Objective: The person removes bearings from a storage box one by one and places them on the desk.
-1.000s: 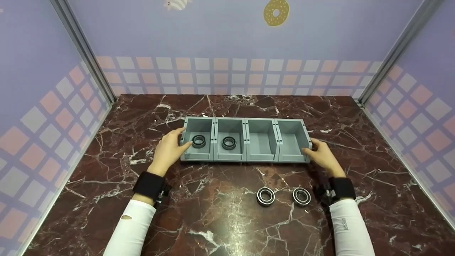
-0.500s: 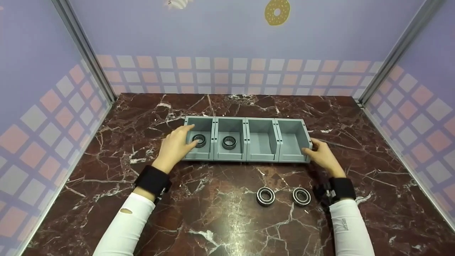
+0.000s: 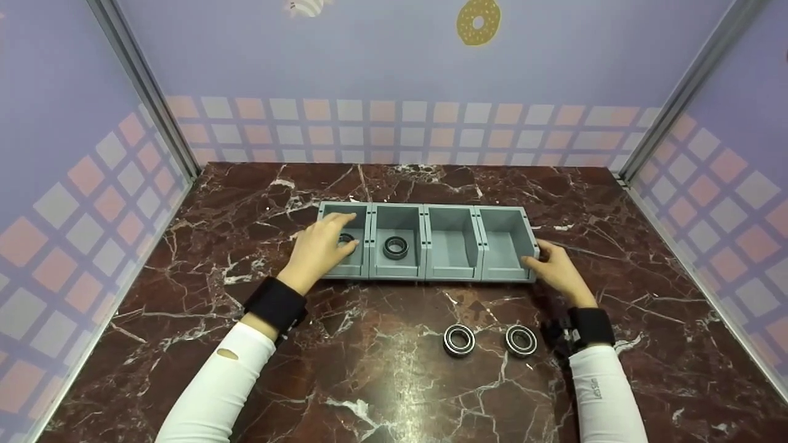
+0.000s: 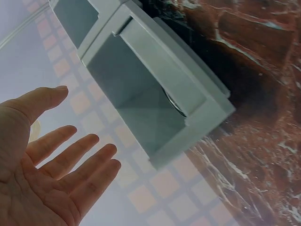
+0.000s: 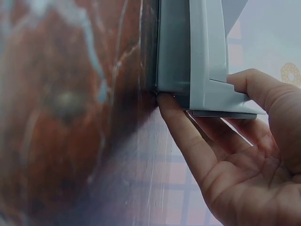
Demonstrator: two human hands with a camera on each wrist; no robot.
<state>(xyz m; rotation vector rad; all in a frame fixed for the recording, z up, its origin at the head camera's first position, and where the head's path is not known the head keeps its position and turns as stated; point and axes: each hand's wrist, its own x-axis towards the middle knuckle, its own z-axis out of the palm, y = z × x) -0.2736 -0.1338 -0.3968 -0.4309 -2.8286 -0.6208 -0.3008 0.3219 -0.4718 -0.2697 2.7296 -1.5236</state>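
A row of several joined grey storage bins [image 3: 452, 274] stands on the marble-patterned table. My left hand [image 3: 315, 251] hovers over the leftmost bin, fingers spread and holding nothing; it partly covers a ball bearing [image 3: 348, 237] inside. In the left wrist view, the palm and fingers [image 4: 89, 188] are apart from the bin [image 4: 141, 101]. Another bearing [image 3: 395, 256] lies in the second bin. My right hand [image 3: 559, 269] grips the row's right end wall, thumb inside the bin and fingers outside. The right wrist view shows this hand [image 5: 240, 174] pinching the bin wall [image 5: 221, 96].
Two more ball bearings, a left one [image 3: 449, 343] and a right one [image 3: 510, 344], lie on the table in front of the row. Tile-patterned panels [image 3: 394, 61] enclose the table [image 3: 369, 381] at the back and both sides.
My left hand has let go of the row's left end and moved right, over the leftmost bin. The right hand keeps its grip, and the bins and bearings stay where they were.
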